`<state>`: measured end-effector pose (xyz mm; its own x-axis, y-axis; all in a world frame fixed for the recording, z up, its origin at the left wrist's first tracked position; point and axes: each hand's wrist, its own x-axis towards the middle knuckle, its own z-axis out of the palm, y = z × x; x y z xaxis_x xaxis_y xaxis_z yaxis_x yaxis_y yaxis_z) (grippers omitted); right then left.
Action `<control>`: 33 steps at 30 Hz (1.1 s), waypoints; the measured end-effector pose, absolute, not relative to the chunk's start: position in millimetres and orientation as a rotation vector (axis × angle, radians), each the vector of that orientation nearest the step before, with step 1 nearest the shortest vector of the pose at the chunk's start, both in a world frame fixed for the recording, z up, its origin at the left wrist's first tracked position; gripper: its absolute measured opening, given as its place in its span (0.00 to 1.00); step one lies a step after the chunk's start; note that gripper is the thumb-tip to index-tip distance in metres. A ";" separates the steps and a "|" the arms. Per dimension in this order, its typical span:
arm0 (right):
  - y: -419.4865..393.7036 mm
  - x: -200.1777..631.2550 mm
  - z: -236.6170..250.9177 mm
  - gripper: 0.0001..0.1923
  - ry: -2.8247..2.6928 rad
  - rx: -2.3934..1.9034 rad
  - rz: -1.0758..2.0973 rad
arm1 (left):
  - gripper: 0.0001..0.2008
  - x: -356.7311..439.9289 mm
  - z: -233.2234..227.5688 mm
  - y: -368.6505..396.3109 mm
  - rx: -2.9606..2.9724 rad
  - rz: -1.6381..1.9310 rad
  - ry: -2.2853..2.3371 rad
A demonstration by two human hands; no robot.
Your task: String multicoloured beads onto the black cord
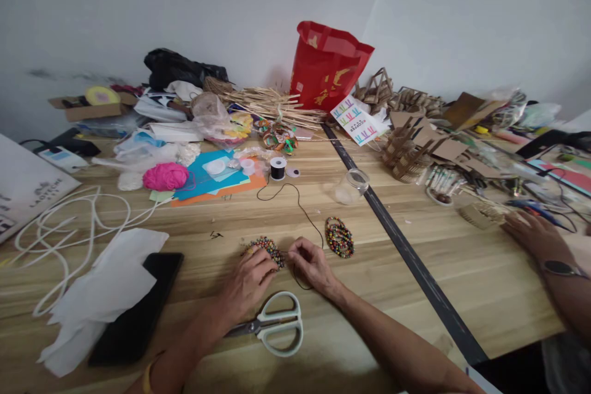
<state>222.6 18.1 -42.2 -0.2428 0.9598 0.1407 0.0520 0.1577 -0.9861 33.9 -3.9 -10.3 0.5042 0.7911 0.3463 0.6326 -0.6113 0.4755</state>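
At the far left of the wooden table (443, 240), a white cord (69, 221) lies in loose loops. Beside it, white tissue paper (106, 289) partly covers a black phone (138, 308). Farther back sit a pink yarn ball (165, 176) and blue and orange paper sheets (217, 181).

The left hand (247, 283) rests on the table near the front edge, fingers curled down onto a cluster of multicoloured beads (268, 249). The cluster touches the fingertips and lies between the two hands. Its long axis runs roughly left to right, the right end pointing toward the right hand.

White-handled scissors (272, 325) lie flat just in front of both hands, the handles to the right and the blades pointing left under the left wrist.

The right hand (314, 265) sits just beside the beads, thumb and fingers pinched together on a black thread (305, 212). The thread runs away from the hand in a curve toward the back of the table, ending at a black spool (277, 168).

Just right of the thread lies a stack of finished bead bracelets (339, 237), apart from both hands. Behind it stands a clear jar (351, 186). A dark seam strip (392, 228) crosses the table diagonally. A red bag (325, 64) stands at the wall.

At the far right, another person's hand (535, 234), wearing a watch, rests on the table.
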 end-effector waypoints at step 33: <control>19.7 222.0 -36.7 0.15 -1.454 -1.049 1.231 | 0.12 19.1 -29.7 11.7 3.061 0.809 0.707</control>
<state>222.0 19.7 -36.7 -0.2029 0.9715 0.1223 0.0400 0.1330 -0.9903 19.1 11.7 -29.7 0.7810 0.3847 0.4919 0.4359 -0.8999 0.0118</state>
